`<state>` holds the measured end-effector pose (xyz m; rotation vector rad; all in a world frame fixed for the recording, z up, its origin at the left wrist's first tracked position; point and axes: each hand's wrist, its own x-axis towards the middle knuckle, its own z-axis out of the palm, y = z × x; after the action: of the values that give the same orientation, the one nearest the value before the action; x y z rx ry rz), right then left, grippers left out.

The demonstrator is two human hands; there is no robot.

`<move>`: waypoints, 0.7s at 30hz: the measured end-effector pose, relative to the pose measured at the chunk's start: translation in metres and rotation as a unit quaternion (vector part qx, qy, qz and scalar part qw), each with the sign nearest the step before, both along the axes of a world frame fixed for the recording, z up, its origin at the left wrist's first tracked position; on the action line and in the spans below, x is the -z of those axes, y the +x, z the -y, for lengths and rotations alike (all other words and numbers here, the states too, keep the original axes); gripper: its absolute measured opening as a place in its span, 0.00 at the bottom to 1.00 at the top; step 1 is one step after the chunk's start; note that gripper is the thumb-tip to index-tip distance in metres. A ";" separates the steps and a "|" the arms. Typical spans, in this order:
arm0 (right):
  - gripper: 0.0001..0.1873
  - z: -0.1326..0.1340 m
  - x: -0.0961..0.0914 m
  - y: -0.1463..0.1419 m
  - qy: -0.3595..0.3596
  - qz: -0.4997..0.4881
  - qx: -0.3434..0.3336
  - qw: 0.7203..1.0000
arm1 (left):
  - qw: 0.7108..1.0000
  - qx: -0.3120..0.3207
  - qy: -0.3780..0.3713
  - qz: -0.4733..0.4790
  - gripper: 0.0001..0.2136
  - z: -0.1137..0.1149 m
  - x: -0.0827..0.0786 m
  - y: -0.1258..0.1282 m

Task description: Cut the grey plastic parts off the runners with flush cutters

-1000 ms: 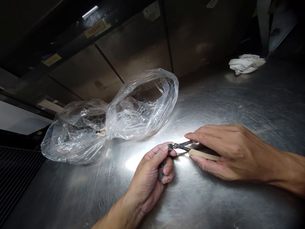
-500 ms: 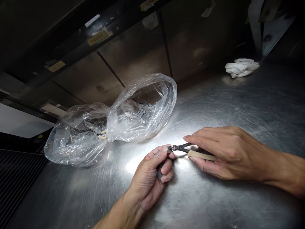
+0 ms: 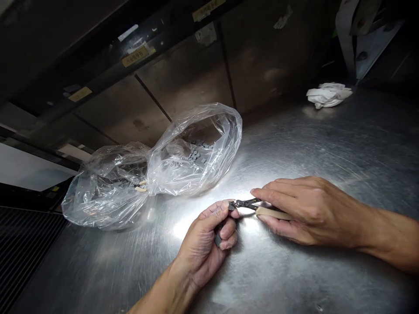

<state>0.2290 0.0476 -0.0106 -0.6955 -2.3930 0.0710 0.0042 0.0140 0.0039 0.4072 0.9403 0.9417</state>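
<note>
My left hand is closed around a strip of small dark grey parts, pinching its top end between thumb and forefinger. My right hand grips small cutters with cream handles; their dark jaws meet the strip's top end at my left fingertips. Both hands rest low over a scratched steel table in a bright patch of light.
A clear plastic bag, cinched in the middle by a cream tie, lies to the left and holds several small grey parts. A crumpled white cloth sits at the far right. A dark metal wall stands behind; a ribbed mat lies lower left.
Both hands have drifted slightly left and down in view as the camera shifted. The cutter jaws stay at the strip's top end.
</note>
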 end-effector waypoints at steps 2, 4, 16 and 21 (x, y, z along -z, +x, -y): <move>0.12 0.000 0.001 -0.001 -0.004 0.000 0.001 1.000 | 1.000 0.003 0.002 -0.001 0.06 0.000 0.000 0.000; 0.11 0.001 0.002 -0.003 -0.020 -0.008 0.002 1.000 | 1.000 0.008 0.006 -0.001 0.06 0.000 0.000 0.000; 0.13 -0.004 -0.003 0.002 -0.093 -0.026 0.002 0.995 | 1.000 -0.021 -0.001 -0.013 0.07 0.002 -0.003 0.002; 0.14 -0.005 -0.004 0.004 -0.089 -0.025 -0.004 0.996 | 1.000 -0.020 0.007 -0.020 0.07 0.003 -0.001 0.002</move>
<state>0.2329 0.0525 -0.0070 -0.7564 -2.3599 0.3038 0.0067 0.0108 0.0049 0.4223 0.9809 0.9800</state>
